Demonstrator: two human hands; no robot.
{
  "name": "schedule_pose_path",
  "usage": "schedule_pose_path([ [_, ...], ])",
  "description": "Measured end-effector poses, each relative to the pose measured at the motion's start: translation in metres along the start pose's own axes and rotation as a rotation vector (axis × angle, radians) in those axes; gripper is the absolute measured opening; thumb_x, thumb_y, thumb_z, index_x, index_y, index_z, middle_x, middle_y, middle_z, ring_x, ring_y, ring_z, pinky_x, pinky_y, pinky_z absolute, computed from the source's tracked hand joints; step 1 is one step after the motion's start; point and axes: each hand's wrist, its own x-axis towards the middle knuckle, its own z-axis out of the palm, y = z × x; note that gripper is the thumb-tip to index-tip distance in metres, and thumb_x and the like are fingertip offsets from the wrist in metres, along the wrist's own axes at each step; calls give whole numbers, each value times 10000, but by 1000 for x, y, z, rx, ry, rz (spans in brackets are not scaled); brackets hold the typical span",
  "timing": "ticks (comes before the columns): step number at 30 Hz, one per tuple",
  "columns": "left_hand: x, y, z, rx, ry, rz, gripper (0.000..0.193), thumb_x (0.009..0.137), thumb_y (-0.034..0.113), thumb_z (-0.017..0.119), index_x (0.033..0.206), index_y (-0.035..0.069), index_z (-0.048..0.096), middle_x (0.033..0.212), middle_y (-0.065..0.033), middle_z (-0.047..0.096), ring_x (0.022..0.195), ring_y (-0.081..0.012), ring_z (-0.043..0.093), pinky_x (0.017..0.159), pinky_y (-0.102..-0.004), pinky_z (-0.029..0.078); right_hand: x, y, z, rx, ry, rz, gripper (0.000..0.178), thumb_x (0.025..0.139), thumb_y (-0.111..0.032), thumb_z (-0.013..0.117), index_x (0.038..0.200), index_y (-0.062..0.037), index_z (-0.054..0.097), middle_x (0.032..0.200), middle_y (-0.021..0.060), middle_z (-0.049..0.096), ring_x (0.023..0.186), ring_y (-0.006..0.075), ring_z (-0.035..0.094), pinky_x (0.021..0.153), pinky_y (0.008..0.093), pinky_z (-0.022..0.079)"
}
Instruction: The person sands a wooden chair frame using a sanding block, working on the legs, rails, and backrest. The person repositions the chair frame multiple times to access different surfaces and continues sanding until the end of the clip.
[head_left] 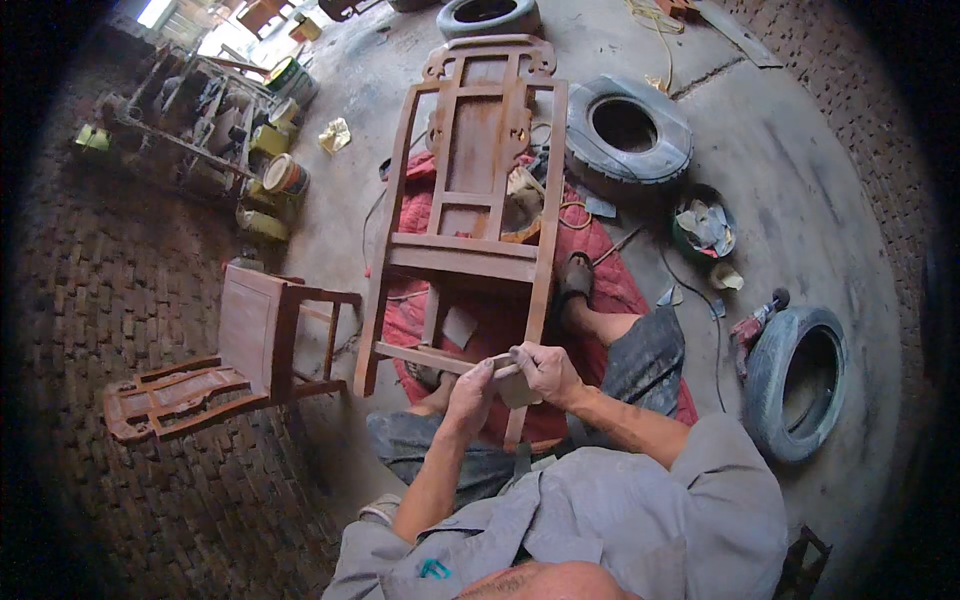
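nearby, a tire [645, 166] and another chair [250, 330] flank the wooden chair frame [465, 258].

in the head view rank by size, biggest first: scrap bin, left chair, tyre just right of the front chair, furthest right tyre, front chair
1. Front chair
2. Left chair
3. Tyre just right of the front chair and furthest right tyre: too alike to rank
4. Scrap bin
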Motion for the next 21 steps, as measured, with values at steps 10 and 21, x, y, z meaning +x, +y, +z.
schedule_pose_path([
  [10, 17, 25, -3, 966, 13, 303, 590, 934, 336, 669, 1386, -2, 495, 1416, -132, 549, 1346, -319, 475, 1128, -473, 353, 31, 29, 15, 179, -372, 545, 355, 970, -314, 538, 912, 11, 669, 757, 58, 659, 678, 159, 610, 607, 325, 488],
  [21, 150, 93, -101, 1283, 148, 798, 251, 956, 61, 556, 1177, 15, 665, 1097, -167, 723, 1174, -349, 624, 1095, -437, 400, 224, 110, -45, -953, 391, -387, 477, 901, -281, 558, 1285, 3, 556, 1317, 194, 547, 1276, 382, 474, 1145, 557, 252],
])
